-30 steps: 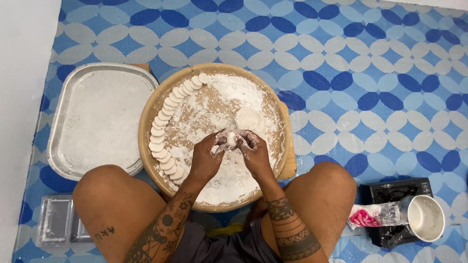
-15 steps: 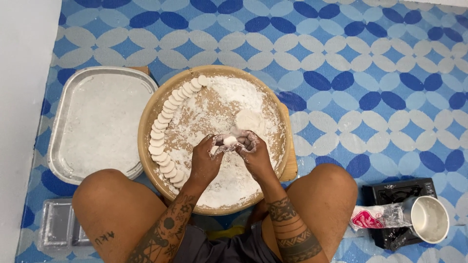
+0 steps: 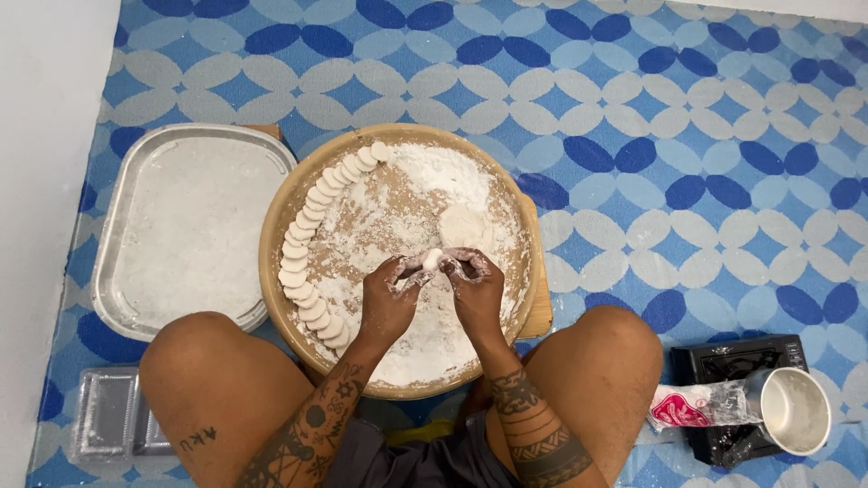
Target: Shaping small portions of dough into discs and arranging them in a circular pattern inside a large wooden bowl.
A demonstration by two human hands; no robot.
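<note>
My left hand (image 3: 384, 303) and my right hand (image 3: 475, 289) meet over a round wooden board (image 3: 276, 221) dusted with flour. Between the fingertips of both hands sits a small white dough piece (image 3: 433, 259). A curved row of several flat dough discs (image 3: 307, 244) lines the board's left side. A larger flattened dough round (image 3: 466, 224) lies just beyond my right hand. Both hands are coated in flour.
A floured metal tray (image 3: 185, 226) lies left of the board. A clear plastic container (image 3: 108, 411) sits by my left knee. At the right are a black device (image 3: 737, 361), a white cup (image 3: 796, 408) and a plastic bag (image 3: 692, 404). Blue patterned mat underneath.
My fingers have kept working the small dough piece, shifting it slightly; both hands stay in about the same place over the board.
</note>
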